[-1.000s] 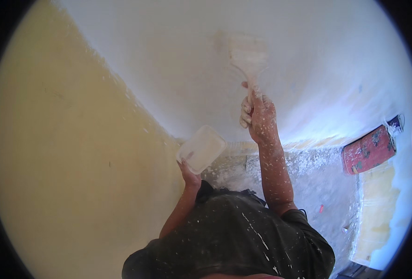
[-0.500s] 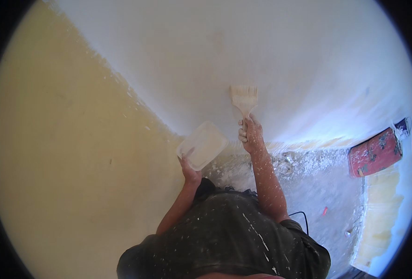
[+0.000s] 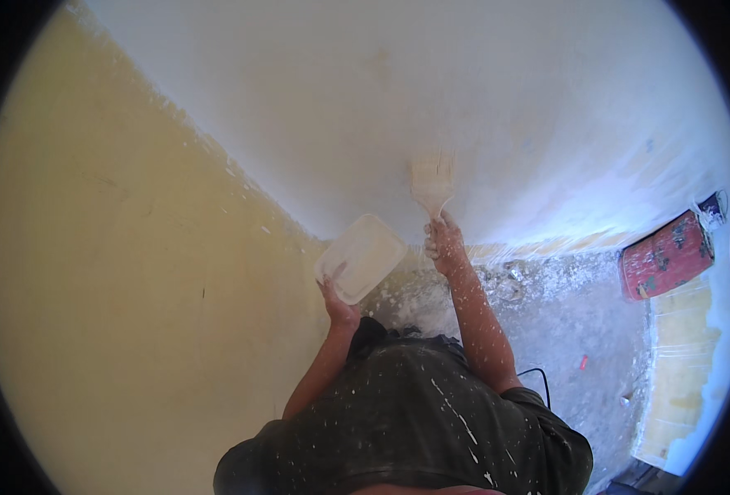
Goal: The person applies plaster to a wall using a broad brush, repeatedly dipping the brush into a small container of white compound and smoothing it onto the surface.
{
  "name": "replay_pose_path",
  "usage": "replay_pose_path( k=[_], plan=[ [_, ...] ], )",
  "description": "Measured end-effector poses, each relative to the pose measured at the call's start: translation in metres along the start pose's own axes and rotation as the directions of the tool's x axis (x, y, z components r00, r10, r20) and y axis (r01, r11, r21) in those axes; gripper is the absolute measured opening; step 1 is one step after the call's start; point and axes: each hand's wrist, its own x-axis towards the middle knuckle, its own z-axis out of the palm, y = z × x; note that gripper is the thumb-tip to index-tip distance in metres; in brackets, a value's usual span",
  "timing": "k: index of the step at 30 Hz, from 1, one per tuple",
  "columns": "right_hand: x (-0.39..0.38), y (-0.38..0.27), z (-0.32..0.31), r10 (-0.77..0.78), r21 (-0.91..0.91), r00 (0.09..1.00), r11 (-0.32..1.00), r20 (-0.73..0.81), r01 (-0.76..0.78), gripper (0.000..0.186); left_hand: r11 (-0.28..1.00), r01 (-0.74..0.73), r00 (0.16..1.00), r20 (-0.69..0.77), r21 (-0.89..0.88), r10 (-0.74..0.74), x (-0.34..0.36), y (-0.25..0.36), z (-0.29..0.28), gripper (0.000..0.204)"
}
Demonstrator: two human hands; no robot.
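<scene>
My right hand, spattered with white paint, is closed round the handle of a wide, pale paintbrush. The bristles point up and lie at the white-painted wall in front of me; they look smeared by motion. In my left hand is a white rectangular plastic tub with rounded corners, gripped at its near left side. The tub tilts and shows its inside, with a smudge near my fingers. It hangs left of the brush, apart from it.
A yellow wall fills the left side and meets the white one at a ragged paint edge. A red drum with worn patches stands at the right. The floor is splashed white, with a small red scrap and a black cable.
The brush and right hand have dropped very slightly along the wall. The tub stays nearly where it was in my left hand. The whole view has shifted a little.
</scene>
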Motion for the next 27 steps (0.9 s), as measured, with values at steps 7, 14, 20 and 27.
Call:
replay_pose_path(
  k=[7, 14, 20, 27],
  plan=[
    [0.008, -0.044, 0.025, -0.159, -0.052, 0.986, 0.985, 0.06, 0.162, 0.014, 1.0, 0.0, 0.999, -0.034, -0.031, -0.001, -0.005, -0.003, -0.015, 0.048],
    [-0.067, -0.133, 0.095, -0.278, -0.087, 0.943, 0.951, 0.182, 0.297, 0.024, 0.998, -0.057, 0.998, -0.019, -0.016, 0.056, -0.001, -0.025, -0.043, 0.055],
    [0.018, 0.0, 0.006, -0.142, -0.093, 0.989, 0.986, -0.027, 0.139, 0.04, 0.998, -0.031, 0.999, -0.019, -0.054, 0.03, -0.005, -0.028, -0.041, 0.052],
    [0.046, 0.078, -0.079, 0.185, 0.011, 0.982, 0.983, -0.03, -0.185, 0.007, 1.0, -0.005, 0.998, -0.055, -0.03, 0.004, -0.008, -0.017, -0.025, 0.053]
  ],
)
